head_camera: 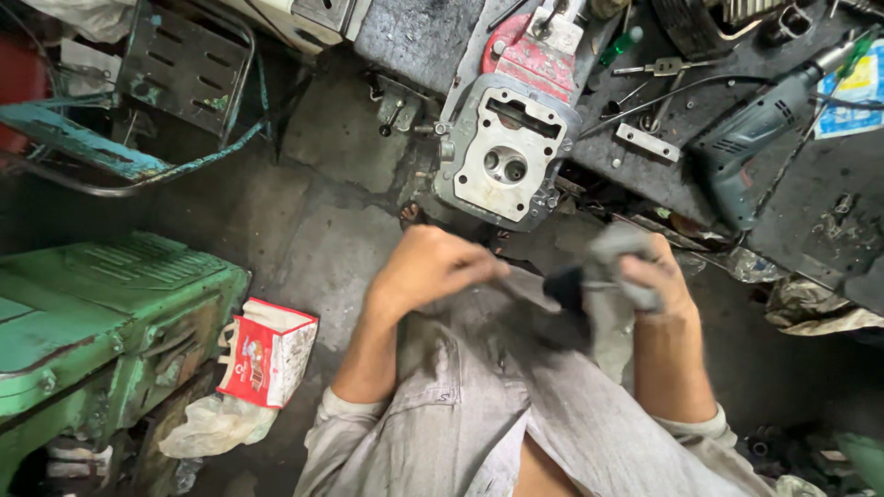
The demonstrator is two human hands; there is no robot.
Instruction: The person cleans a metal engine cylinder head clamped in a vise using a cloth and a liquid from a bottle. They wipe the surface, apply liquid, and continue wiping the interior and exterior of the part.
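Note:
My left hand [433,267] and my right hand [656,274] are held together just below a workbench edge, both closed on a dirty grey rag [612,253]. A small dark object [566,287] sits between the hands, partly wrapped in the rag; blur hides its shape. Directly above the hands a silver engine cylinder head [505,152] with two round ports hangs over the bench edge, its red part behind it. My grey shirt fills the lower middle of the view.
A blue-grey power drill [750,138], a metal bar and hand tools lie on the dark bench [810,216] at right. A green metal machine [101,313] stands at left, with a red and white carton [269,354] and plastic bag beside it. A blue metal frame [101,152] stands upper left.

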